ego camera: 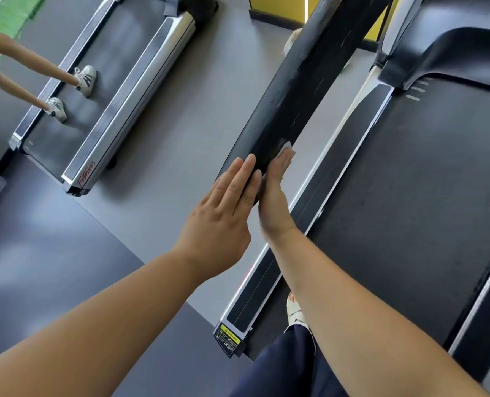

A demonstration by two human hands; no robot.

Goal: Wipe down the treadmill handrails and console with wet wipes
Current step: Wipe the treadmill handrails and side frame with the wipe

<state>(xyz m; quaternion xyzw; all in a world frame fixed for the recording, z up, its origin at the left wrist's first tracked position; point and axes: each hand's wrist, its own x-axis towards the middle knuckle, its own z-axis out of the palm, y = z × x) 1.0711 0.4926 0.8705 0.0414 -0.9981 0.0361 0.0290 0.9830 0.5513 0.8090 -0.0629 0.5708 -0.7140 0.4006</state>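
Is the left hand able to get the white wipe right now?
Probably yes: the left hand rests on the handrail beside the right hand, with nothing between. But the right hand covers most of the wipe.

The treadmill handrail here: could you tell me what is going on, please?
Someone is wiping the black handrail. The right hand presses a white wet wipe against its right side with straight fingers, while the left hand lies flat on its left side. Both hands are at the rail's near end.
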